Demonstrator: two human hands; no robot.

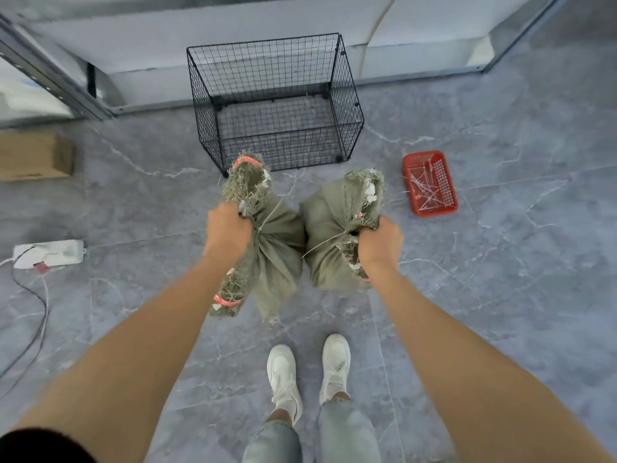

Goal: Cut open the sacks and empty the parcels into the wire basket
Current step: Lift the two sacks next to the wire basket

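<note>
Two olive-green woven sacks hang side by side above the grey floor, each cinched at the neck with a thin tie. My left hand (228, 230) grips the gathered neck of the left sack (275, 259). My right hand (380, 243) grips the neck of the right sack (325, 228). Both sacks have frayed mouths with red stitching. A black wire basket (275, 105) stands on the floor just beyond the sacks, and nothing is visible inside it. No parcels show; the sacks hide their contents.
A small red plastic basket (430, 183) holding several pale ties sits on the floor to the right. A cardboard box (35, 157) lies at far left, a white power strip (50, 252) with cables below it. My white shoes (309, 370) stand behind the sacks.
</note>
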